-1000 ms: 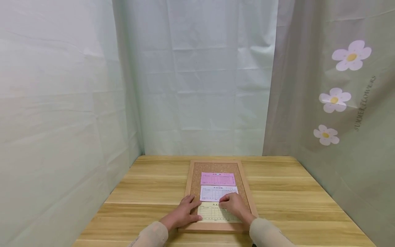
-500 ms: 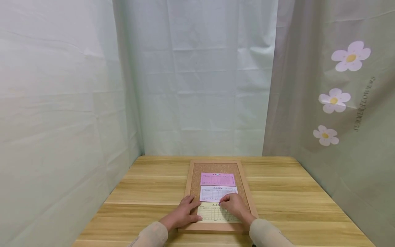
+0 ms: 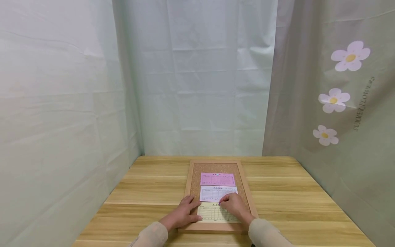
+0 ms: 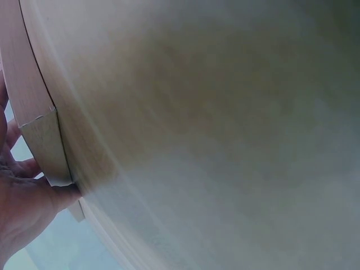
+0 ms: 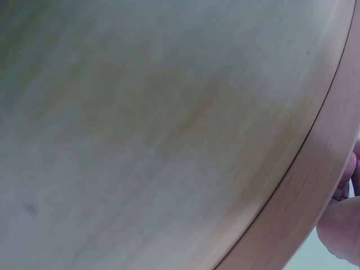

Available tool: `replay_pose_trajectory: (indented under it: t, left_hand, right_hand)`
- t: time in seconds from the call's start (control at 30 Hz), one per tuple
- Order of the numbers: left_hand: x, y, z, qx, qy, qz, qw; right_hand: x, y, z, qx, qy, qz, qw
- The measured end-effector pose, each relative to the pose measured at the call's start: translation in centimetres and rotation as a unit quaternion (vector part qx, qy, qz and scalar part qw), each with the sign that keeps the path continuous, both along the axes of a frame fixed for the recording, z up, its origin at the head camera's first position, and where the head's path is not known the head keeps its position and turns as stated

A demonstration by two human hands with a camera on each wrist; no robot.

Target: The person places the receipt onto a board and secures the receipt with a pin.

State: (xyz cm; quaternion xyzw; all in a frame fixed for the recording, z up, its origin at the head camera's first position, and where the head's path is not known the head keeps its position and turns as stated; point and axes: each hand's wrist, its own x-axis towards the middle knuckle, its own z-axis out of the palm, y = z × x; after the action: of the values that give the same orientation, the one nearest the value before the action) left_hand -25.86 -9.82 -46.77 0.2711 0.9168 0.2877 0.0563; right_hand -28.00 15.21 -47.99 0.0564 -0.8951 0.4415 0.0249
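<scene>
A yellow printed form slip (image 3: 211, 213) lies at the near end of a wood-framed cork board (image 3: 216, 167). At its top edge my right hand (image 3: 235, 206) pinches a small purple push pin (image 3: 219, 203) between thumb and fingertips, and the hand covers the slip's upper right part. My left hand (image 3: 185, 210) rests over the board's left frame, with fingers extended and its fingertips and thumb at the slip's left edge. Above the yellow slip are a white slip (image 3: 210, 195) and a pink slip (image 3: 213, 180), each with a small pin at its top middle.
The board lies on a wood-grain table (image 3: 287, 202). Pale curtains (image 3: 203, 85) surround the table at the back and both sides, the right one printed with flowers. Both wrist views show mostly blurred wood surface and the board's frame (image 5: 304, 180).
Both hands stay almost in place. A purple spot of the pin shows at the right fingertips now, which was not visible a second ago.
</scene>
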Motion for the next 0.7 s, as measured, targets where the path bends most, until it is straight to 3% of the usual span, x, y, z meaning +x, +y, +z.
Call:
replay_pose_trajectory:
  t: [0.4,0.7]
  left_hand:
    - [-0.15,0.05,-0.27,-0.001,0.01,-0.003,0.9999]
    - [-0.14,0.11,-0.1,-0.011,0.011,-0.002,0.9999]
  right_hand:
    - [-0.12,-0.08,-0.19,0.006,0.006,0.006,1.0]
    - [-0.32,-0.07,-0.17,-0.003,-0.013,0.011,1.0]
